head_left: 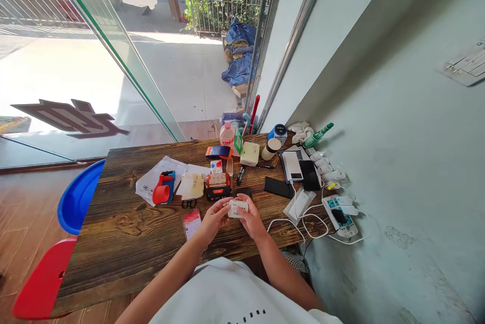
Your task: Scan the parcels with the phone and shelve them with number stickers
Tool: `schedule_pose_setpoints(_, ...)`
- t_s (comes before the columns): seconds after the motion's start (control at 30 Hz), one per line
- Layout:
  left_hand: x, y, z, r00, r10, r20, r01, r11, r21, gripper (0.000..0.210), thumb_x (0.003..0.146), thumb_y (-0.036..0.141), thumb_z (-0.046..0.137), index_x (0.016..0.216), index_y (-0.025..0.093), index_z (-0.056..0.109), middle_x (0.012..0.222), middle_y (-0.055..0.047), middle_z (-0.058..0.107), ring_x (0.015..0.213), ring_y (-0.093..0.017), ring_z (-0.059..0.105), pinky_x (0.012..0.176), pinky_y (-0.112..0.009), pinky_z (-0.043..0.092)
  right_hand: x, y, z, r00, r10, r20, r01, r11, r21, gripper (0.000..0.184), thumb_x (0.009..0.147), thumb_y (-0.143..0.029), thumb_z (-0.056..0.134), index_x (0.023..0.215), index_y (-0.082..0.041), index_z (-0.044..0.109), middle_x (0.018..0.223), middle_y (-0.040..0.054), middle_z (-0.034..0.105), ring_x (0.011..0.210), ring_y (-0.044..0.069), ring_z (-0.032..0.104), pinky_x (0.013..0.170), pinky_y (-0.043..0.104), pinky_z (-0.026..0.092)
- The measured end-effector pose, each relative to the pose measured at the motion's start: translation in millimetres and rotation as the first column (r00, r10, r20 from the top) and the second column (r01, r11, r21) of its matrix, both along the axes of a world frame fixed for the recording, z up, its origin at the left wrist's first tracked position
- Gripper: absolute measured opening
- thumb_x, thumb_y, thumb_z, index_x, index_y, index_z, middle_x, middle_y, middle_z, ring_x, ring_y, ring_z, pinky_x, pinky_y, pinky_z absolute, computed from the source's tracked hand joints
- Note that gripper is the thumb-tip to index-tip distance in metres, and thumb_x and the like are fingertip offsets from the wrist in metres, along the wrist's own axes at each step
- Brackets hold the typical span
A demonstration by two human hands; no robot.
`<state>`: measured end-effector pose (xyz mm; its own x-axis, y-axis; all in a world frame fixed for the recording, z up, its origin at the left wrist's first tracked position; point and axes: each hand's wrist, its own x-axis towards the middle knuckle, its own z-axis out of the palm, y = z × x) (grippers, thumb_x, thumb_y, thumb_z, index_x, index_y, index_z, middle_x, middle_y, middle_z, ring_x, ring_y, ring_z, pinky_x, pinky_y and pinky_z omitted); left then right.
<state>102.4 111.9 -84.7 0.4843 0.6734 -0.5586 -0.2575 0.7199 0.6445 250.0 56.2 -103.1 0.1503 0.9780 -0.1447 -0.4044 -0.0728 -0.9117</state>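
A small white rounded piece with dark printed text (238, 209) is held over the front part of the table. My left hand (216, 217) pinches its left side. The fingers of my right hand (250, 217) close on its right edge, with the thumb across the front. What exactly the piece is cannot be made out. Just beyond my hands sits a black and orange battery pack (218, 186) with a label on top. Left of my left hand lies a phone-sized card or screen (192, 224), partly blurred out. A dark flat object (243, 192) rests behind my right hand.
Papers (156, 175), a red and blue tape dispenser (164, 188), a black phone (278, 187), a pink bottle (227, 134) and a lidded jar (271, 149) occupy the wooden table (125, 248). White cables run to a power strip (340, 215) by the right wall. A glass door (125, 51) stands beyond.
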Motion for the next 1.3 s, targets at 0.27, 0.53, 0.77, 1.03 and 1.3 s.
schedule_pose_setpoints(0.27, -5.8, -6.9, 20.1, 0.947, -0.145, 0.286, 0.204, 0.96, -0.191, 0.041, 0.087, 0.042, 0.065, 0.12, 0.018, 0.061, 0.112, -0.011, 0.067, 0.092, -0.018, 0.066, 0.088, -0.035, 0.053, -6.4, -15.6, 29.0, 0.939, 0.009, 0.343, -0.061, 0.988, 0.142, 0.06, 0.083, -0.023, 0.064, 0.138, -0.027, 0.042, 0.131, 0.0105, 0.048, 0.122, 0.03, 0.049, 0.107, 0.049, 0.041)
schedule_pose_setpoints(0.53, -20.2, -5.3, 26.1, 0.95, -0.14, 0.278, 0.184, 0.973, -0.14, 0.036, 0.08, 0.021, 0.067, 0.115, 0.014, 0.064, 0.118, -0.013, 0.067, 0.096, -0.02, 0.066, 0.092, -0.035, 0.052, 1.0, -12.8, 44.9, 0.888, 0.01, 0.459, -0.119, 0.971, 0.208, 0.032, 0.085, -0.035, 0.072, 0.115, -0.028, 0.063, 0.114, 0.0078, 0.059, 0.11, 0.03, 0.053, 0.1, 0.046, 0.042)
schedule_pose_setpoints(0.77, -30.5, -4.8, 18.4, 0.934, -0.129, 0.333, 0.193, 0.967, -0.168, 0.051, 0.073, 0.024, 0.051, 0.122, 0.011, 0.061, 0.114, -0.014, 0.068, 0.11, -0.026, 0.063, 0.099, -0.042, 0.049, -2.8, -16.0, 47.1, 0.968, 0.005, 0.25, -0.055, 0.98, 0.193, 0.022, 0.081, -0.035, 0.079, 0.08, -0.025, 0.059, 0.094, 0.0033, 0.063, 0.093, 0.024, 0.06, 0.086, 0.038, 0.049)
schedule_pose_setpoints(1.03, -41.8, -2.8, 9.4, 0.921, -0.136, 0.364, 0.24, 0.936, -0.258, 0.056, 0.072, 0.028, 0.051, 0.123, 0.009, 0.06, 0.116, -0.015, 0.068, 0.101, -0.022, 0.066, 0.099, -0.037, 0.047, 1.8, -6.7, 25.3, 0.936, -0.346, -0.059, 0.349, 0.936, 0.047, 0.022, 0.083, -0.039, 0.077, 0.089, -0.026, 0.061, 0.092, 0.0002, 0.071, 0.086, 0.02, 0.067, 0.083, 0.037, 0.054)
schedule_pose_setpoints(1.3, -46.6, -8.0, -2.7, 0.926, -0.157, 0.344, 0.305, 0.848, -0.433, 0.048, 0.077, 0.03, 0.055, 0.119, 0.007, 0.059, 0.106, -0.016, 0.069, 0.106, -0.03, 0.065, 0.081, -0.037, 0.055, 30.7, 10.6, 19.5, 0.803, -0.566, -0.187, 0.555, 0.824, -0.111, 0.032, 0.072, -0.037, 0.086, 0.092, -0.023, 0.065, 0.097, 0.0013, 0.073, 0.09, 0.019, 0.068, 0.078, 0.029, 0.056)
